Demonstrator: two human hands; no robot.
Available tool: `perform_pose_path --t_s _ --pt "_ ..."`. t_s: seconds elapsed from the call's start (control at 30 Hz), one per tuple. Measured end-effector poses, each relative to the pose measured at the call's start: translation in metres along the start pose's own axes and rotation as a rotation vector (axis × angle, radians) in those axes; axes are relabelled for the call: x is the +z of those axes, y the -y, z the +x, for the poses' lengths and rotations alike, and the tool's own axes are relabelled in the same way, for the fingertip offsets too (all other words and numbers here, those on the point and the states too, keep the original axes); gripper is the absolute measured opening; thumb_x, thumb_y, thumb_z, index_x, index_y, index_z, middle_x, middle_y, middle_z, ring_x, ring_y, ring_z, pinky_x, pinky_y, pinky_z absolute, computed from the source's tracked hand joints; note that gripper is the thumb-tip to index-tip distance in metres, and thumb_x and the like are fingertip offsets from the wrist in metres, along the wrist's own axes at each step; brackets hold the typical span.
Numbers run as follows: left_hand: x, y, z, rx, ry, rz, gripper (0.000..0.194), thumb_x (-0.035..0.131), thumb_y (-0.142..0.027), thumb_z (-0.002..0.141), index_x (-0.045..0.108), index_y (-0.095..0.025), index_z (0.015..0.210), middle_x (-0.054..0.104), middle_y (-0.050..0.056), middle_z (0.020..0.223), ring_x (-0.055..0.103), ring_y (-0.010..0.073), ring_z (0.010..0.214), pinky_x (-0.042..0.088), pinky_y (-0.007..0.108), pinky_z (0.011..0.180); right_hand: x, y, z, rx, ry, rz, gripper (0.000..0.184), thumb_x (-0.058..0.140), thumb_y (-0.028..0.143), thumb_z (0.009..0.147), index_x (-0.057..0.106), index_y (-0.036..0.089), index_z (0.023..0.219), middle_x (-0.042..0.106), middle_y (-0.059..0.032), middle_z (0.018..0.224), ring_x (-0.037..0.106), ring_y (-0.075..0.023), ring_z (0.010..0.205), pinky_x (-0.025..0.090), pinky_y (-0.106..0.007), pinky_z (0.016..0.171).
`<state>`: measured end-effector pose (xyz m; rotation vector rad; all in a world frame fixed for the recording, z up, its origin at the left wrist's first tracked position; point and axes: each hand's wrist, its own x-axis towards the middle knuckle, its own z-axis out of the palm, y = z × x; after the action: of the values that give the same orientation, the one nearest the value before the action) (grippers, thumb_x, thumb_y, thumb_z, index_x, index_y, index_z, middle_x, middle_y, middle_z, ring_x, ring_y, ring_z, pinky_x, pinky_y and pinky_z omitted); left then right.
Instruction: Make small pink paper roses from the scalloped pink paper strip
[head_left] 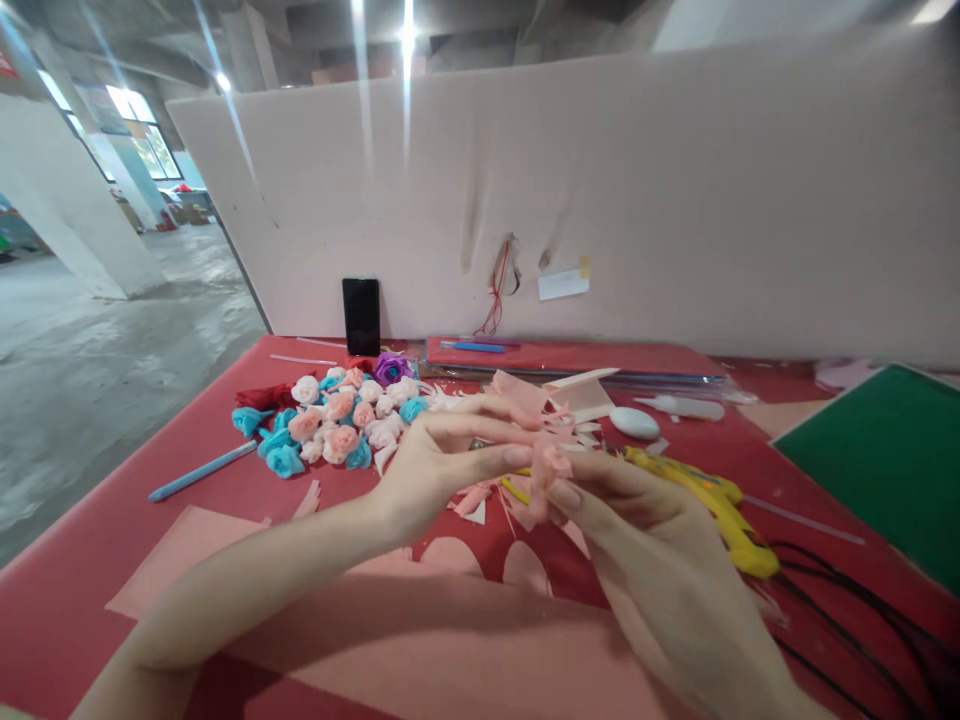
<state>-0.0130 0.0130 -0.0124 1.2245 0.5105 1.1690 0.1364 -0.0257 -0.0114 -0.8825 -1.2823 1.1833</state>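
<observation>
A small pink paper rose (pixel 553 462) is held up over the table, its petals curled around a tight centre. My right hand (pixel 637 510) pinches it low down between thumb and fingers. From the other side, my left hand (pixel 442 450) reaches in with its thumb and fingertips closed at the rose's left edge. Below both hands lie cut pink paper petals (pixel 527 568) and a large pink paper sheet (pixel 450 640). Behind my right hand is a yellow glue gun (pixel 712 500), partly covered by my fingers.
Finished paper flowers (pixel 341 440) in several colours are piled at left. A blue pen (pixel 202 472), a smartphone (pixel 361 315), a white oval object (pixel 634 422), a small bottle (pixel 686 407) and a green board (pixel 885 470) lie or stand around. Black cables (pixel 855 610) run right. A white panel (pixel 637 180) stands behind.
</observation>
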Motion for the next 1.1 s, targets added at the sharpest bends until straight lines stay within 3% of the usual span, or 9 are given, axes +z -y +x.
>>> perform_pose_path --t_s 0.1,0.23,0.43,0.57,0.67,0.8,0.9,1.1 --pt "0.0 -0.001 -0.001 -0.039 0.019 0.024 0.016 0.078 -0.037 0.063 0.076 -0.021 0.064 0.061 0.004 0.096 0.046 0.0021 0.049 0.036 0.018 0.039 0.002 0.002 0.0 0.028 -0.005 -0.025 0.006 0.073 0.033 0.072 0.073 0.027 0.071 0.07 0.0015 0.062 0.066 -0.0128 0.059 0.055 -0.023 0.06" --pt "0.001 -0.003 -0.003 -0.041 0.021 -0.003 0.012 0.08 -0.034 0.062 0.077 -0.024 0.066 0.06 0.003 0.093 0.053 0.0048 0.054 0.039 0.019 0.041 0.004 0.005 0.001 0.073 -0.015 0.012 0.013 0.075 0.036 0.068 0.072 0.024 0.064 0.067 0.0007 0.056 0.063 -0.0126 0.055 0.055 -0.025 0.058" --pt "0.002 -0.004 -0.003 -0.001 0.041 -0.006 0.005 0.079 -0.03 0.065 0.076 -0.026 0.065 0.059 0.001 0.091 0.055 0.0048 0.058 0.047 0.02 0.049 0.003 0.007 0.002 0.154 0.063 0.102 0.006 0.075 0.03 0.07 0.072 0.026 0.066 0.067 0.0032 0.057 0.06 -0.0093 0.056 0.051 -0.02 0.058" --pt "0.0 -0.005 -0.003 0.021 0.056 0.047 0.002 0.077 -0.026 0.066 0.076 -0.026 0.066 0.059 0.001 0.092 0.054 0.0044 0.058 0.043 0.017 0.044 0.003 0.009 0.004 0.192 0.088 0.102 0.008 0.075 0.031 0.07 0.072 0.026 0.066 0.064 0.0038 0.054 0.058 -0.0083 0.056 0.049 -0.018 0.056" --pt "0.0 -0.006 -0.004 0.029 0.032 0.089 0.006 0.078 -0.029 0.064 0.076 -0.024 0.066 0.058 0.003 0.093 0.056 0.0092 0.066 0.041 0.017 0.041 0.004 0.009 0.006 0.185 0.105 0.11 0.008 0.076 0.032 0.069 0.072 0.026 0.065 0.065 0.0037 0.054 0.06 -0.0084 0.055 0.051 -0.019 0.058" --pt "0.003 -0.008 -0.006 0.117 -0.031 0.143 0.004 0.076 -0.026 0.066 0.074 -0.024 0.062 0.057 0.004 0.089 0.058 0.0166 0.086 0.052 0.026 0.063 0.004 0.007 0.006 0.094 0.08 0.051 0.003 0.076 0.029 0.068 0.073 0.028 0.069 0.07 0.0037 0.062 0.063 -0.0089 0.057 0.053 -0.019 0.061" --pt "0.006 -0.007 -0.007 0.223 -0.086 0.226 0.007 0.075 -0.021 0.066 0.072 -0.025 0.061 0.058 0.003 0.084 0.057 0.018 0.091 0.05 0.034 0.082 0.005 0.006 0.001 -0.053 -0.015 -0.158 0.005 0.073 0.025 0.07 0.072 0.028 0.073 0.071 0.0035 0.067 0.064 -0.0104 0.06 0.054 -0.019 0.059" --pt "0.006 -0.001 -0.009 0.413 -0.109 0.321 0.008 0.076 -0.018 0.066 0.07 -0.022 0.066 0.058 0.003 0.084 0.057 0.0179 0.087 0.049 0.035 0.079 0.01 0.006 -0.004 -0.382 -0.133 -0.441 0.013 0.067 0.016 0.069 0.069 0.028 0.075 0.068 0.0068 0.063 0.06 -0.0097 0.05 0.052 -0.018 0.048"
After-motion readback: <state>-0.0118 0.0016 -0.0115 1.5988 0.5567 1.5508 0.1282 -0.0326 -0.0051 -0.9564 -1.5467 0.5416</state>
